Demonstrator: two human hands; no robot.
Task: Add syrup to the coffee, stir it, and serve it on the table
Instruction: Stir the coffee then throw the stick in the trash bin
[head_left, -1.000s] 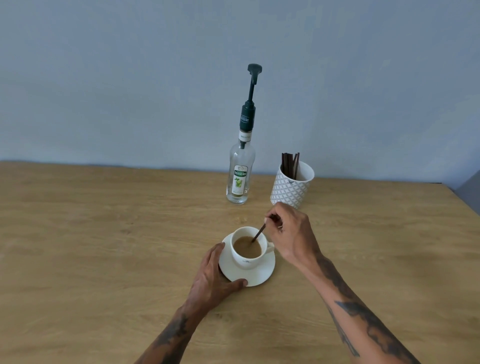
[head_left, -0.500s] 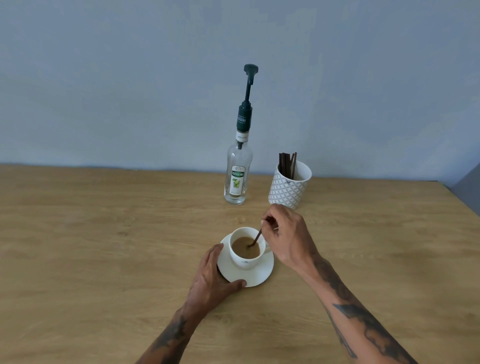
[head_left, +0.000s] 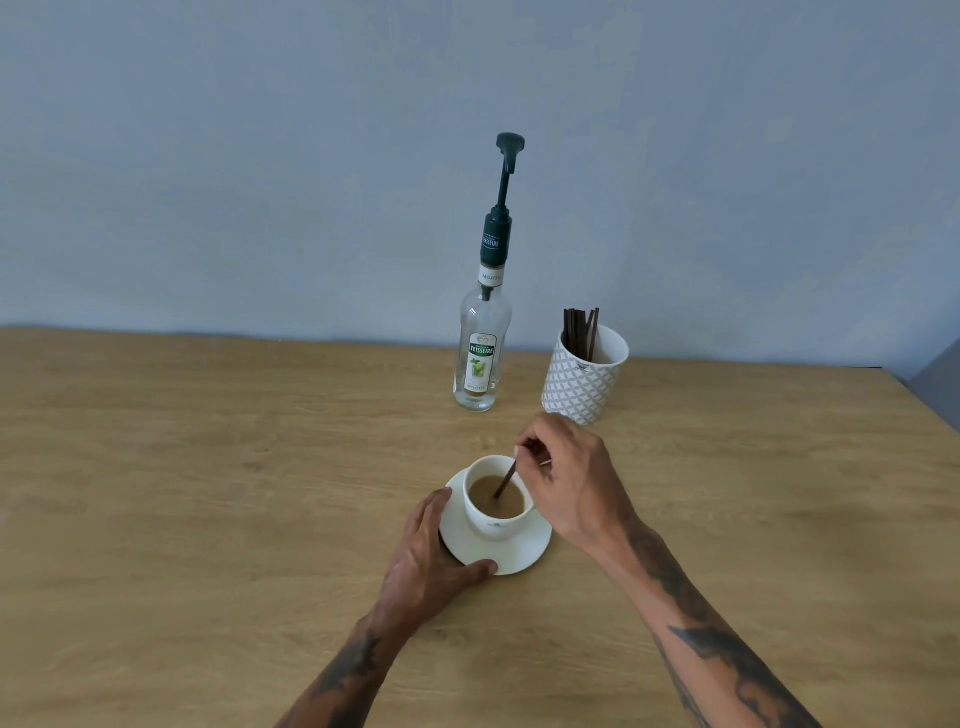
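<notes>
A white cup (head_left: 497, 526) of light brown coffee stands on a white saucer (head_left: 524, 556) in the middle of the wooden table (head_left: 182, 493). My right hand (head_left: 574, 483) pinches a thin dark stir stick (head_left: 506, 479) whose lower end dips into the coffee. My left hand (head_left: 434, 558) rests against the saucer's left and near rim, thumb on the front edge. Behind the cup stands a clear syrup bottle (head_left: 480, 364) with a tall dark green pump.
A white patterned mug (head_left: 584, 382) holding several dark stir sticks stands right of the bottle, just behind my right hand. A blue-grey wall runs along the table's far edge. The table's right edge slants at the far right.
The stick's lower end has shifted a little inside the cup as my right hand moves. My left hand stays on the saucer.
</notes>
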